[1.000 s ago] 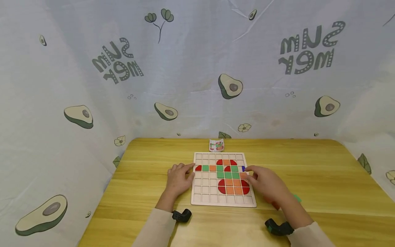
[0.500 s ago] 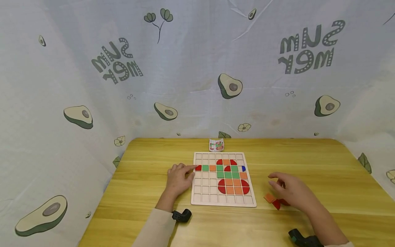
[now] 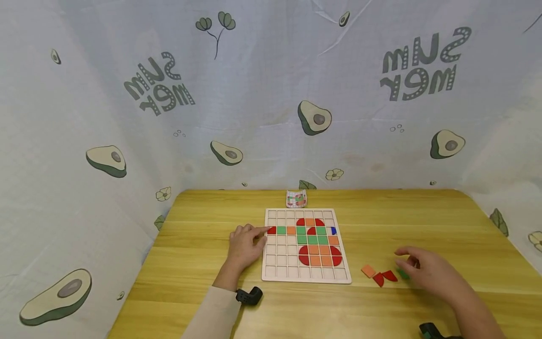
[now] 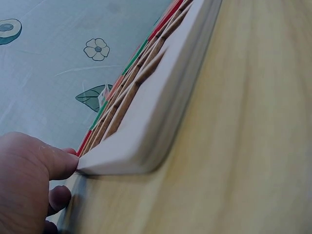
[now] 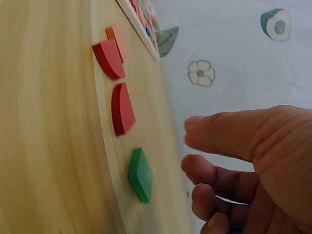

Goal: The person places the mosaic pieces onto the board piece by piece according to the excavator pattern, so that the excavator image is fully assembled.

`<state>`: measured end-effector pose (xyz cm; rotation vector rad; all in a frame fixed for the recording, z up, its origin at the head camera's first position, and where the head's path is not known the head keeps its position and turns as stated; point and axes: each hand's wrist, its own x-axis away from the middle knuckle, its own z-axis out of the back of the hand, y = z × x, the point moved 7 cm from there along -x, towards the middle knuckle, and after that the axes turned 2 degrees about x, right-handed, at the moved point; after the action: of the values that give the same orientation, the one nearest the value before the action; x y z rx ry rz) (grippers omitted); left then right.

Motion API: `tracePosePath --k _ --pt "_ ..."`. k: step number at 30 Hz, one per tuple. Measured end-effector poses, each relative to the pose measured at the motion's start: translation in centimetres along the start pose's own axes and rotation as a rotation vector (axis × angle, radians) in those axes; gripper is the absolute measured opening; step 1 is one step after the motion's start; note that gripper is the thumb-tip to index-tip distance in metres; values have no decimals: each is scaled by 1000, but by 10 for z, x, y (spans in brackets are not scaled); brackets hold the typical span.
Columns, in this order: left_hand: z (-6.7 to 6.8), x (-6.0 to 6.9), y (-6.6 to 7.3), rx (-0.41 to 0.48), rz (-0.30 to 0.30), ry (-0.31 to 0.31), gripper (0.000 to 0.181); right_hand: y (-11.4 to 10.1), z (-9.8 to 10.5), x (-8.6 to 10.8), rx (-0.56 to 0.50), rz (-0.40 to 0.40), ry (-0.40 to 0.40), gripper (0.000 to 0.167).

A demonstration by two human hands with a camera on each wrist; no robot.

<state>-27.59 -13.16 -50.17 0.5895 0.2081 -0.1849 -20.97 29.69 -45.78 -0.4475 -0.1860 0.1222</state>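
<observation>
A light wooden grid board (image 3: 277,272) lies on the table, bearing red, green and orange tiles. My left hand (image 3: 245,245) rests at its left edge, the index finger reaching onto a red quarter-round tile (image 3: 272,230). In the left wrist view, that hand (image 4: 29,180) touches the board's corner (image 4: 141,151). On the right side, my right hand (image 3: 427,270) hovers by a green tile (image 3: 403,274), fingers loosely bent and holding nothing. In the right wrist view a gap separates the fingertips from the green tile (image 5: 141,175). A blue tile (image 3: 333,230) sits in a right-hand cell.
Between the board and my right hand lie an orange square tile (image 3: 368,271) and two red quarter-round tiles, one (image 3: 378,279) beside the other (image 3: 390,276). A small patterned card (image 3: 296,199) stands behind the board. A printed curtain (image 3: 271,160) hangs behind the table.
My right hand has let go of the blue tile, left the board and moved right to the loose tiles. The left index finger has slid slightly onto the red tile.
</observation>
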Motion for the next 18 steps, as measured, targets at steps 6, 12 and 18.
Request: tracePosePath --k 6,12,18 --pt "1 0 2 16 -4 1 30 18 1 3 12 -9 -60 45" --pt "1 0 1 9 12 -3 31 33 -7 5 -21 -44 -158 46" --pt "0 0 1 -3 19 -8 32 35 -14 5 -33 -47 -155 40"
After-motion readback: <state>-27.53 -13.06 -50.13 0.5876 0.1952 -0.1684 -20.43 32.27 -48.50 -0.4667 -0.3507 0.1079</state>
